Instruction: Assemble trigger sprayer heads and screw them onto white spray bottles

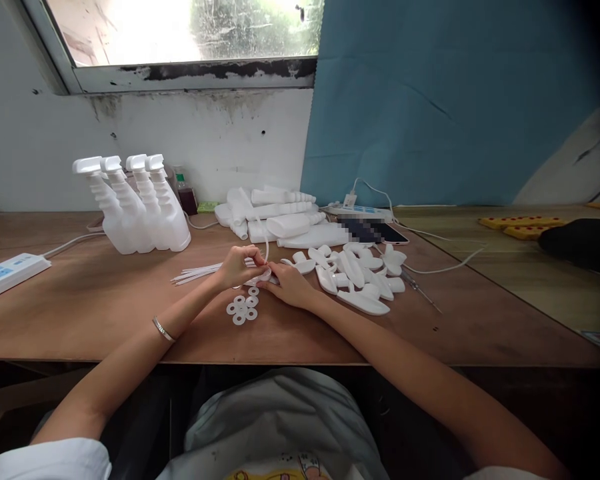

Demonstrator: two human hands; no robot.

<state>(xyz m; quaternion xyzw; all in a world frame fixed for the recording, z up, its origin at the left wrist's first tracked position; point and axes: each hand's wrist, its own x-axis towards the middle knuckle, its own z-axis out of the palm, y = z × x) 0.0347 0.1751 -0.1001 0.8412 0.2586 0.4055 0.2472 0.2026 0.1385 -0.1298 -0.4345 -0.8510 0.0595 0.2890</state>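
My left hand (239, 268) and my right hand (289, 287) meet over the middle of the table. A thin white plastic tube (266, 245) rises and bends from between them, pinched by my left fingers. My right fingers are closed around a small white plastic part (265, 275), mostly hidden by the fingers. Just below lie several flat white washers (240, 308). A bundle of white tubes (196, 273) lies beside my left hand. To the right of my right hand is a pile of white plastic spray heads (360, 273).
White spray bottles (140, 213) stand at the left, and more white bottles (285, 220) lie at the back. A power strip (15, 272) sits at the far left. A phone (393, 233), a screwdriver (423, 291) and a white cable (450, 268) are on the right.
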